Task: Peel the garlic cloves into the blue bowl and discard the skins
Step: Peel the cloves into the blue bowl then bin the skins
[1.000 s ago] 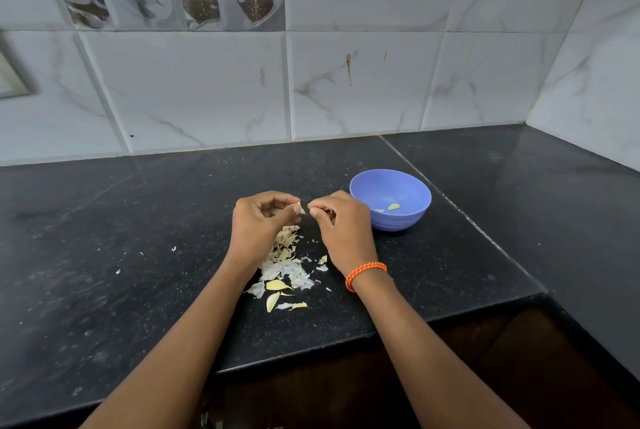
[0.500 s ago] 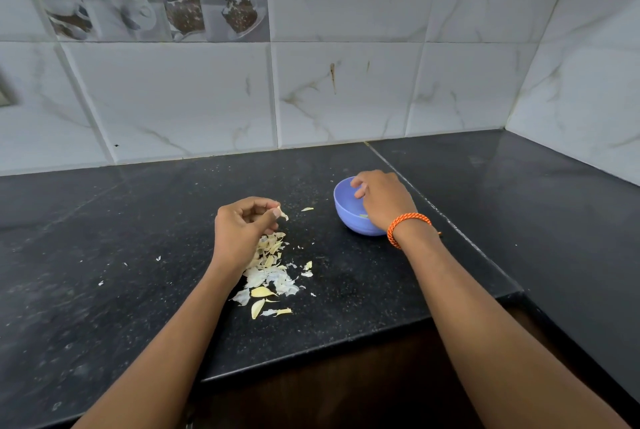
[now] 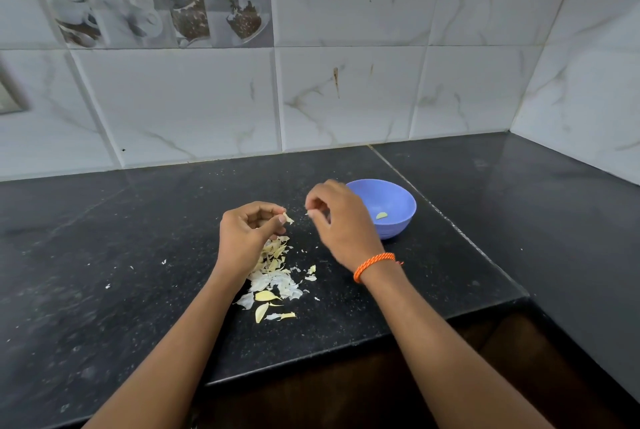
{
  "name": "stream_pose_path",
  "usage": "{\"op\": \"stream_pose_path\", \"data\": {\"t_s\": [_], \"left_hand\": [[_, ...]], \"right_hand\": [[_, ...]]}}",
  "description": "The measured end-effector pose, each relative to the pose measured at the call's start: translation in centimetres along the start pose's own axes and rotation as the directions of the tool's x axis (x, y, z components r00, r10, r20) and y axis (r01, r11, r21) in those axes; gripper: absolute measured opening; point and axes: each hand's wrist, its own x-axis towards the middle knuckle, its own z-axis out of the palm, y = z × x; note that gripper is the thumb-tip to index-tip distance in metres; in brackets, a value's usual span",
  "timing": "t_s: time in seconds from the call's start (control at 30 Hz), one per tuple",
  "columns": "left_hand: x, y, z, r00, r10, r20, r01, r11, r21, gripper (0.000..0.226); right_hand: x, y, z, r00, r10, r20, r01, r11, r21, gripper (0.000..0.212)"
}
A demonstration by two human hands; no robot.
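Observation:
The blue bowl [image 3: 398, 207] stands on the black counter with a peeled garlic clove [image 3: 381, 215] lying inside. My left hand [image 3: 247, 238] is curled above a heap of garlic skins [image 3: 273, 273] and pinches a pale garlic piece [image 3: 287, 218] at its fingertips. My right hand [image 3: 341, 224], with an orange band at the wrist, hovers just left of the bowl; its fingers are curled, with a tiny pale scrap at the fingertips. A few yellowish pieces [image 3: 265, 296] lie at the near end of the heap.
The black stone counter [image 3: 121, 255] ends in a front edge close to me, with dark cabinet below. White tiled walls close it off behind and on the right. Small white flecks are scattered left of the heap.
My right hand reached into the bowl half a second ago and has come back left toward my left hand. The left hand has stayed over the skins holding its piece.

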Motion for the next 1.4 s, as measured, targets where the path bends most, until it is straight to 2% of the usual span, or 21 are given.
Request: {"op": "stream_pose_path", "data": {"t_s": [0.1, 0.3, 0.57, 1.07, 1.2, 1.4], "left_hand": [[-0.1, 0.2, 0.0, 1.000, 0.013, 0.025, -0.013, 1.000, -0.020, 0.008], [-0.1, 0.2, 0.2, 0.998, 0.014, 0.060, -0.011, 0.999, -0.043, 0.011], [-0.4, 0.5, 0.4, 0.995, 0.005, 0.098, -0.007, 1.000, 0.023, 0.012], [-0.7, 1.2, 0.6, 0.991, 0.035, 0.129, -0.046, 0.995, 0.084, 0.012], [-0.7, 1.2, 0.6, 0.989, 0.043, 0.139, -0.056, 0.994, 0.092, 0.011], [-0.7, 1.0, 0.6, 0.987, 0.044, 0.154, -0.062, 0.991, 0.115, 0.012]], "right_hand": [[-1.0, 0.0, 2.6, 0.999, 0.036, 0.017, -0.037, 0.997, 0.064, 0.007], [-1.9, 0.8, 4.2, 0.993, 0.119, 0.016, -0.120, 0.986, 0.113, 0.007], [-2.0, 0.9, 4.4, 0.981, 0.183, -0.063, -0.182, 0.983, 0.028, 0.008], [-2.0, 1.0, 4.6, 0.984, 0.157, -0.080, -0.157, 0.988, 0.007, 0.003], [-1.9, 1.0, 4.8, 0.988, 0.133, -0.074, -0.130, 0.991, 0.039, 0.003], [-1.9, 1.0, 4.7, 0.982, 0.185, -0.051, -0.177, 0.976, 0.130, 0.014]]}}
